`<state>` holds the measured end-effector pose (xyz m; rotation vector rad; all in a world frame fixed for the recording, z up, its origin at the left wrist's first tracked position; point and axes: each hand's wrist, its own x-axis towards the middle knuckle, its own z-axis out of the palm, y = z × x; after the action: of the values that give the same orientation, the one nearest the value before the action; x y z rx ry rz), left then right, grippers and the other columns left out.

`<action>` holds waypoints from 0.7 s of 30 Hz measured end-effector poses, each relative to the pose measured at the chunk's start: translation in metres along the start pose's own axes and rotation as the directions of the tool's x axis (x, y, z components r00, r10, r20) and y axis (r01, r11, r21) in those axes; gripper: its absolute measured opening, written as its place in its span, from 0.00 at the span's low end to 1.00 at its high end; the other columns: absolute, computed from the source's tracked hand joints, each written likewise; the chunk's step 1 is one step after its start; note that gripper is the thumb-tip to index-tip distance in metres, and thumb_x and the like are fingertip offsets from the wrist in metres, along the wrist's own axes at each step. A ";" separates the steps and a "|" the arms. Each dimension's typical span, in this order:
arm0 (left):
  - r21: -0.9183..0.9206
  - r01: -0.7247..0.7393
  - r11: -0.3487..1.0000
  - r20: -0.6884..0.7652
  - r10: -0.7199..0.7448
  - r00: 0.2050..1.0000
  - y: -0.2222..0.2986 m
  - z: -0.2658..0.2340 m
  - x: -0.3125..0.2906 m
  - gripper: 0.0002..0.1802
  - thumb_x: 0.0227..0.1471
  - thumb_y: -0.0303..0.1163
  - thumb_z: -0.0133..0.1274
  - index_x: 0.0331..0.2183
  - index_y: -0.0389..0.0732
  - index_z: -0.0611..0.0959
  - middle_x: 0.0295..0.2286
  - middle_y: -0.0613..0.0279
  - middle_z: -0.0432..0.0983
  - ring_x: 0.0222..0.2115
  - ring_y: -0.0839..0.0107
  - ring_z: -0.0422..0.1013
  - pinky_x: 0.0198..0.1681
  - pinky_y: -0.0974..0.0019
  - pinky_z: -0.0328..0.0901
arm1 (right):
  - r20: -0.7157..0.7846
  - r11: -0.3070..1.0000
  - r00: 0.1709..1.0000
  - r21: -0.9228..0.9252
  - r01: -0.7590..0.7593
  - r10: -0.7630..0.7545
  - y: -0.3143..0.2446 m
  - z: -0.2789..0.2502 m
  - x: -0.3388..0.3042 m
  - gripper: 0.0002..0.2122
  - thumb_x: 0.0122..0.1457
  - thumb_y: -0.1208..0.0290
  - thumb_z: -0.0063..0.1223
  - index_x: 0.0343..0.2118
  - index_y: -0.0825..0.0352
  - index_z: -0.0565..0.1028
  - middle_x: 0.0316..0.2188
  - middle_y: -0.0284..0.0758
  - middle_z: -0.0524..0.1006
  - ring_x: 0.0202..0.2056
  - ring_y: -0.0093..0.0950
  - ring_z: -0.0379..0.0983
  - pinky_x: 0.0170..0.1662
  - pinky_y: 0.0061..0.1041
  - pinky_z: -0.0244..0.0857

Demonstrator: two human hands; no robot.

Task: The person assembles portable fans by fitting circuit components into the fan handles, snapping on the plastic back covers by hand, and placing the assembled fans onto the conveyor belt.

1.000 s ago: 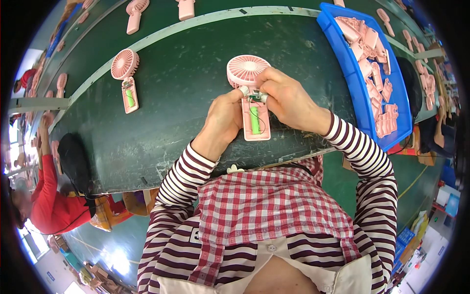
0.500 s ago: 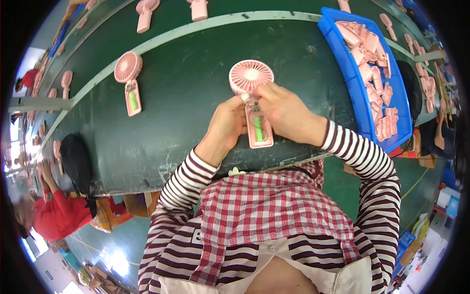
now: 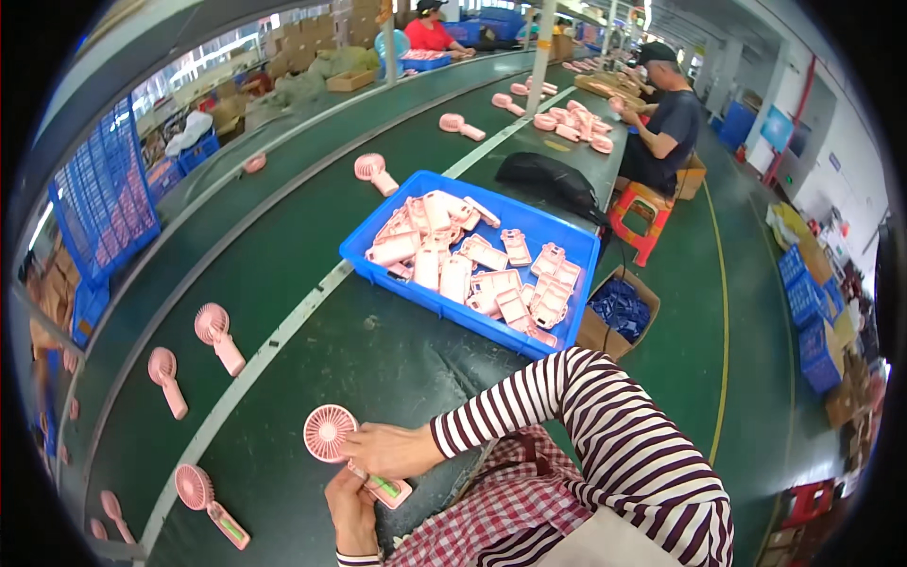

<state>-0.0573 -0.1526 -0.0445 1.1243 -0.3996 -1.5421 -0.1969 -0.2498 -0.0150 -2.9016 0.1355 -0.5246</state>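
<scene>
A pink handheld fan [image 3: 331,434] lies on the dark green tabletop in front of me, its round grille toward the far side. Its handle is uncovered, and a green battery shows inside. My right hand [image 3: 392,450] is closed over the neck, just below the grille. On the near side of the handle, my left hand [image 3: 350,510] grips it with bent fingers. The fingertips of both hands meet at the top of the handle, hiding what lies between them. A second fan [image 3: 195,488] with its handle uncovered rests to the left.
A blue bin [image 3: 444,307] of pink handle shells stands beyond my right arm. Finished-looking pink fans [image 3: 219,337] lie on the green belt past a pale rail. A black bag [image 3: 553,180] sits behind the bin. A seated co-worker [image 3: 666,123] works farther along the bench.
My view has swung to the right and up, so the bin and the line beyond it now show. Both hands stay on the same fan.
</scene>
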 end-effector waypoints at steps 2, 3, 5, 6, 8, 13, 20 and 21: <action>-0.009 -0.016 1.000 -0.025 0.016 1.000 0.000 0.003 0.000 0.12 0.49 0.23 0.46 0.37 0.25 0.74 0.32 0.54 0.74 0.29 0.67 0.73 0.32 0.68 0.69 | -0.032 0.999 0.998 -0.020 -0.048 0.047 0.000 0.002 -0.003 0.08 0.43 0.68 0.49 0.24 0.66 0.74 0.33 0.34 0.68 0.40 0.29 0.63 0.36 0.28 0.59; -0.001 -0.017 1.000 -0.013 0.017 1.000 -0.001 0.005 0.001 0.12 0.49 0.23 0.46 0.37 0.25 0.74 0.32 0.54 0.74 0.29 0.67 0.73 0.32 0.68 0.69 | -0.053 0.996 0.995 -0.024 -0.083 0.082 0.000 0.004 -0.004 0.08 0.45 0.67 0.48 0.25 0.66 0.74 0.33 0.34 0.68 0.40 0.28 0.63 0.37 0.28 0.57; -0.012 0.000 1.000 -0.057 0.000 0.998 -0.001 0.006 0.002 0.12 0.49 0.23 0.46 0.37 0.25 0.74 0.32 0.54 0.74 0.28 0.68 0.73 0.32 0.68 0.69 | -0.083 0.992 0.991 -0.061 -0.114 0.109 -0.001 0.003 -0.006 0.08 0.46 0.67 0.47 0.27 0.65 0.74 0.32 0.32 0.68 0.39 0.27 0.63 0.36 0.28 0.55; -0.046 0.010 0.999 -0.042 -0.012 0.999 -0.002 0.003 0.004 0.12 0.50 0.23 0.45 0.37 0.25 0.73 0.32 0.53 0.74 0.30 0.67 0.73 0.33 0.67 0.69 | -0.058 0.989 0.989 -0.037 -0.141 0.139 -0.001 0.003 -0.007 0.08 0.47 0.67 0.47 0.27 0.65 0.74 0.32 0.33 0.68 0.38 0.27 0.64 0.35 0.28 0.55; -0.081 0.020 0.997 -0.058 -0.024 0.998 -0.004 0.001 0.007 0.12 0.50 0.23 0.45 0.37 0.24 0.73 0.33 0.52 0.74 0.31 0.66 0.73 0.34 0.66 0.68 | -0.034 0.986 0.986 -0.015 -0.164 0.163 -0.001 0.001 -0.006 0.08 0.47 0.67 0.46 0.28 0.65 0.73 0.32 0.33 0.68 0.38 0.27 0.65 0.35 0.28 0.56; -0.119 0.024 0.993 -0.078 -0.034 0.996 -0.007 -0.001 0.010 0.13 0.51 0.24 0.44 0.37 0.23 0.72 0.34 0.51 0.73 0.33 0.65 0.72 0.36 0.64 0.68 | -0.001 0.968 0.975 0.114 -0.222 0.224 0.002 0.001 -0.007 0.09 0.47 0.68 0.46 0.29 0.65 0.72 0.29 0.34 0.69 0.34 0.30 0.67 0.32 0.30 0.56; -0.033 0.007 0.999 -0.064 -0.009 0.998 -0.012 -0.003 0.013 0.14 0.51 0.25 0.44 0.38 0.25 0.72 0.35 0.51 0.72 0.35 0.64 0.71 0.39 0.63 0.68 | -0.022 0.941 0.959 0.201 -0.273 0.283 0.003 0.012 -0.012 0.08 0.44 0.70 0.49 0.28 0.66 0.72 0.29 0.35 0.69 0.33 0.32 0.68 0.32 0.31 0.57; -0.009 -0.008 1.000 -0.086 0.007 0.996 -0.012 -0.003 0.013 0.13 0.51 0.25 0.44 0.37 0.25 0.72 0.35 0.51 0.72 0.35 0.64 0.71 0.39 0.64 0.67 | -0.035 0.939 0.957 0.208 -0.275 0.288 0.004 0.013 -0.013 0.08 0.43 0.71 0.50 0.28 0.66 0.72 0.29 0.35 0.69 0.32 0.33 0.68 0.32 0.32 0.57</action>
<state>-0.0609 -0.1596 -0.0611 1.1765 -0.3382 -1.4824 -0.2042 -0.2496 -0.0322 -2.6080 0.4717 -0.5456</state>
